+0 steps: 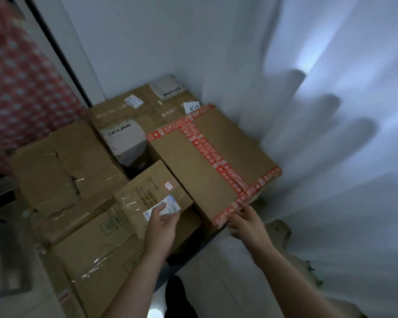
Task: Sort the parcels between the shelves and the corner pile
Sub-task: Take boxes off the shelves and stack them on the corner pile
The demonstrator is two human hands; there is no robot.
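A pale wall (129,42) meets a white curtain (331,111) glowing with daylight; red patterned cloth (16,83) hangs left.

One wide-angle camera rides on my head, tilted steeply down and forward into the room corner. It sits close above the cardboard parcels (182,161), with my left hand (161,226) and right hand (246,222) low in the frame.

Dim; daylight through curtain (331,111) at right; soft blur.
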